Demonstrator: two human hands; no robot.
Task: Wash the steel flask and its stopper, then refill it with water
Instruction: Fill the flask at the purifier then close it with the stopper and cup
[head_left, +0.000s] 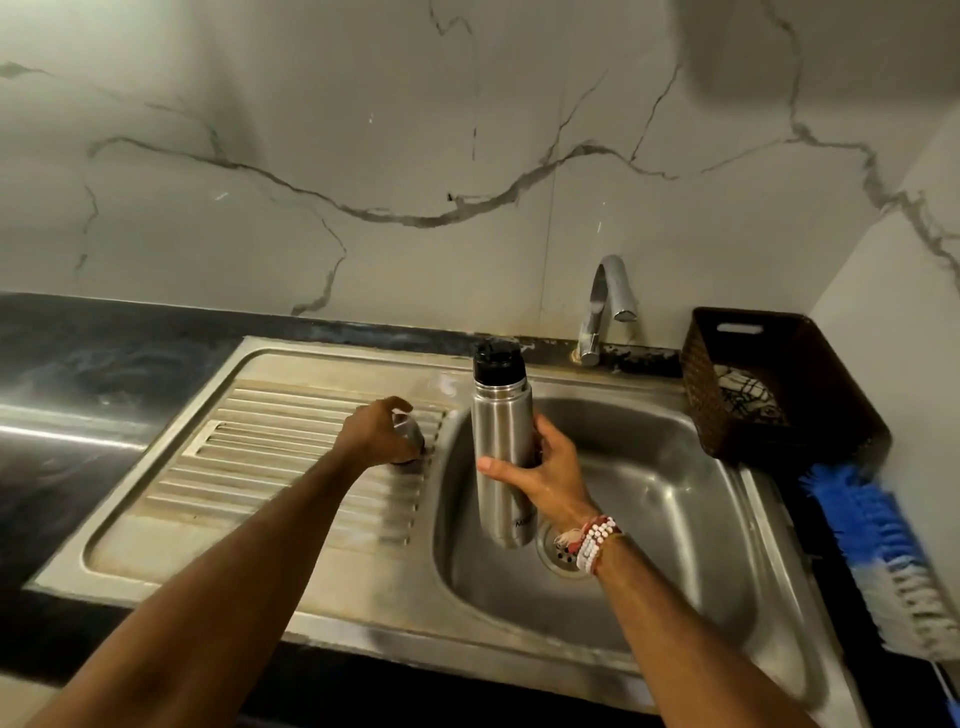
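Holding flask (501, 431): right grip (550, 478) curled round one flask, stopper (496, 361) on.
One cap (410, 431): clasped by left grip (374, 434).
One basket (696, 379): cloth (743, 389) inside.

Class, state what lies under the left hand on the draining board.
A small steel cap, partly visible, sits under the left hand on the draining board. The hand hides its top.

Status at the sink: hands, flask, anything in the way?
Left hand grips small steel cap on ribbed drainboard. Right hand holds tall steel flask upright over sink basin, black stopper on. Chrome tap dry; nothing blocking.
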